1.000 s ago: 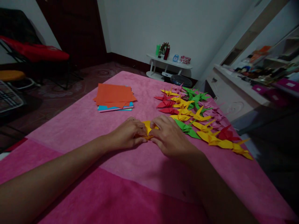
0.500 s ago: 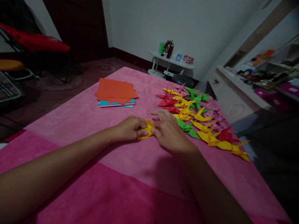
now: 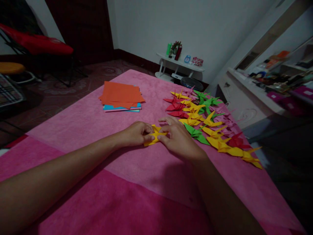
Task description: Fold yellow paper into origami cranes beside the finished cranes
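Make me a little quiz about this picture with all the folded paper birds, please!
1. True or false: the left hand and the right hand both touch the yellow paper.
2. Which colour is the top sheet of the paper stack? A blue, B orange, C green.
3. Fill in: the folded paper birds lie in a group on the person's ___ side.
Key: 1 true; 2 B; 3 right.
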`<state>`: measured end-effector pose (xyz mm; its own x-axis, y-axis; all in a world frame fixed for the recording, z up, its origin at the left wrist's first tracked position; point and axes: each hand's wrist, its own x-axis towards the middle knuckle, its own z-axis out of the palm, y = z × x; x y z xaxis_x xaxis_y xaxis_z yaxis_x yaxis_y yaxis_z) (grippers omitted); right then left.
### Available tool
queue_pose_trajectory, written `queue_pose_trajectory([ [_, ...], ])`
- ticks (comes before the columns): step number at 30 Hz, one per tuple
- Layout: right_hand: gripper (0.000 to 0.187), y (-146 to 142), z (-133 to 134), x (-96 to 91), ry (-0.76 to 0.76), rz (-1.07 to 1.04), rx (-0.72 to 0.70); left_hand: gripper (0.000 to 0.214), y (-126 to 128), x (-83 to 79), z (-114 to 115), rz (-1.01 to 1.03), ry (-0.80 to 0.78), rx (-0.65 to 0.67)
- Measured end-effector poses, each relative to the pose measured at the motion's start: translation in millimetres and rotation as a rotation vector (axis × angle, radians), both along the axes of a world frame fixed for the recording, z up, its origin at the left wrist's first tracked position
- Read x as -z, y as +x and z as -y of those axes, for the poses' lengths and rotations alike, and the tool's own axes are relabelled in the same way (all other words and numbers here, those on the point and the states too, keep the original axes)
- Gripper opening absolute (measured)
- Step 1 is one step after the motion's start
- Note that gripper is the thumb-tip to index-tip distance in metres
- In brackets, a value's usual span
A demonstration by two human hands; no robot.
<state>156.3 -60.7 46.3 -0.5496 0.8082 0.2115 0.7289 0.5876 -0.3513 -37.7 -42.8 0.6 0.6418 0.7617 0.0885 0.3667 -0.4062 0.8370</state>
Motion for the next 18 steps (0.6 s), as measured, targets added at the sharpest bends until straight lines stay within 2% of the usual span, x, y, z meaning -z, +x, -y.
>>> queue_pose_trajectory([
  [3,0.008,-1.5,-1.7,1.4,-0.03,-0.053,0.049,0.022,0.3,1.7,0.5,-0.008,-0.064,-0.018],
  [7,0.007,3.0,-4.0,2.7,-0.08,-0.129,0.098,0.023,-0.4,3.6,1.6,0.078,-0.215,-0.059],
  [10,0.009,11.0,-5.2,2.9,-0.116,-0.185,0.07,0.02,-0.7,4.0,3.1,0.12,-0.269,-0.062],
  [13,0.015,17.5,-5.0,1.3,-0.151,-0.212,-0.004,0.015,-0.8,5.1,4.8,0.11,-0.228,-0.052],
  [18,0.023,15.7,-2.9,-4.8,-0.149,-0.141,-0.083,0.013,0.6,7.3,7.4,0.087,-0.056,-0.036],
])
